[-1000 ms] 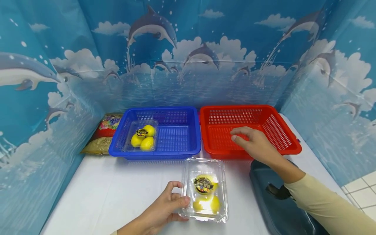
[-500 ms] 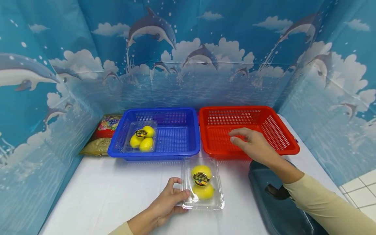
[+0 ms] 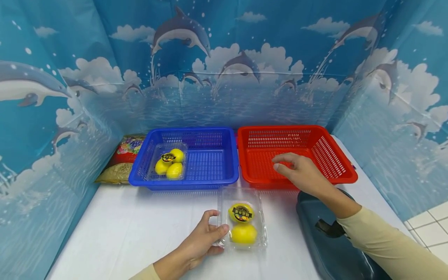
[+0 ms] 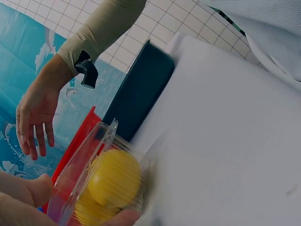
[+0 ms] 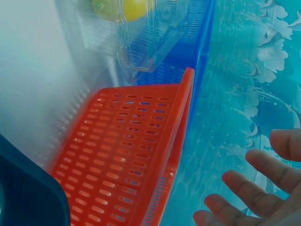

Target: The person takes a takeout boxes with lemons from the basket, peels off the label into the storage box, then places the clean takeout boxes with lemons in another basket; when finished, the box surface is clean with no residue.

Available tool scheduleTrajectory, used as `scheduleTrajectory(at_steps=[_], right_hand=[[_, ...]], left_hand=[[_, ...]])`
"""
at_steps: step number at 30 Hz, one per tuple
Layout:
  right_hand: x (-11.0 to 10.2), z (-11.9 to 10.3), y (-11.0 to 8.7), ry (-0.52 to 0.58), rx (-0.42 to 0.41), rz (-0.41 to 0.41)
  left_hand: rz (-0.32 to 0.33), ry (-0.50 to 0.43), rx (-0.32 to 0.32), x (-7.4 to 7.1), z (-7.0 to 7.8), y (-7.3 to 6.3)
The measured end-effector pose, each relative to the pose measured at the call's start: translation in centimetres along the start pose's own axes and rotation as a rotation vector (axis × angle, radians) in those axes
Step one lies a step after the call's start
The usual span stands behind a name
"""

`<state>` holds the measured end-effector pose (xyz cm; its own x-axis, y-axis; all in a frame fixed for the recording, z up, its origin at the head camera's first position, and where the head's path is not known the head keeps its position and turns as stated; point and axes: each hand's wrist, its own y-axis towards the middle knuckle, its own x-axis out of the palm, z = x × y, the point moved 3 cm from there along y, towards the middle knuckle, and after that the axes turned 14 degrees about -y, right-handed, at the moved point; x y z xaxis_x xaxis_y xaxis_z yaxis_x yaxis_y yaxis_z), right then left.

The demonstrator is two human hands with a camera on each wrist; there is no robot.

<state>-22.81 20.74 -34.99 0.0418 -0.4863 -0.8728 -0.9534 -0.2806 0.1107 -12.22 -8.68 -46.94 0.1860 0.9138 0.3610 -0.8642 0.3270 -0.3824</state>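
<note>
My left hand [image 3: 201, 238] grips the left side of a clear plastic clamshell box [image 3: 261, 225], thumb on the lid. Two yellow lemons [image 3: 244, 234] show through it in the head view, and a round black label sits over the farther one. In the left wrist view the box [image 4: 70, 188] appears tilted, a lemon [image 4: 115, 179] behind its ribbed wall. My right hand [image 3: 302, 171] hangs above the red basket [image 3: 266, 183], holding nothing, its fingers spread loosely. A similar clear box of lemons [image 3: 174, 171] lies in the left part of the blue basket [image 3: 210, 163].
A dark blue-grey tub [image 3: 323, 243] stands at the right, below my right forearm. Left of the blue basket leans a red and gold bag [image 3: 120, 165]. White cloth [image 3: 122, 225] covers the table, and a dolphin-print curtain [image 3: 224, 97] encloses it.
My left hand has shifted the box slightly away from me and changed its tilt; the lemons have shifted inside it. My right hand stays nearly still.
</note>
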Motion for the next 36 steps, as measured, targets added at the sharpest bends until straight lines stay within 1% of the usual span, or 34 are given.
scheduleTrajectory(at_steps=[7, 13, 15, 16, 17, 21, 23, 25, 27, 31, 33, 36], right_hand=[[0.7, 0.6, -0.1, -0.004, 0.026, -0.037], [1.2, 0.7, -0.6, 0.007, 0.025, -0.035], [1.3, 0.6, -0.8, 0.020, 0.020, -0.036], [1.4, 0.5, -0.8, 0.027, 0.018, -0.034], [1.5, 0.4, -0.9, 0.036, 0.016, -0.034], [2.4, -0.3, -1.3, 0.105, 0.009, -0.047], [3.3, -0.9, -1.5, 0.145, -0.002, -0.077], [4.3, -1.6, -1.9, 0.146, -0.023, -0.130], [5.5, -2.4, -2.1, 0.134, -0.048, -0.194], [7.7, -3.8, -2.3, 0.089, -0.101, -0.304], [8.5, -4.4, -2.3, 0.076, -0.131, -0.328], [9.3, -5.1, -2.0, 0.039, -0.170, -0.335]], left_hand=[[-0.001, 0.041, -0.039, -0.1, 0.5, -0.2], [0.010, 0.138, -0.023, -0.9, 0.6, -0.6], [0.016, 0.217, 0.009, -1.3, 0.8, -0.7], [0.017, 0.279, 0.032, -1.5, 1.0, -0.7], [0.016, 0.361, 0.067, -1.8, 1.3, -0.8], [-0.010, 0.734, 0.249, -2.6, 2.8, -0.9], [-0.044, 0.872, 0.329, -2.7, 3.5, -0.8], [-0.087, 0.949, 0.377, -2.8, 3.8, -0.5], [-0.122, 1.016, 0.404, -2.8, 3.8, 0.0], [-0.161, 1.099, 0.421, -2.7, 3.6, 1.0], [-0.171, 1.115, 0.421, -2.6, 3.6, 1.5], [-0.184, 1.126, 0.427, -2.5, 3.7, 1.8]])
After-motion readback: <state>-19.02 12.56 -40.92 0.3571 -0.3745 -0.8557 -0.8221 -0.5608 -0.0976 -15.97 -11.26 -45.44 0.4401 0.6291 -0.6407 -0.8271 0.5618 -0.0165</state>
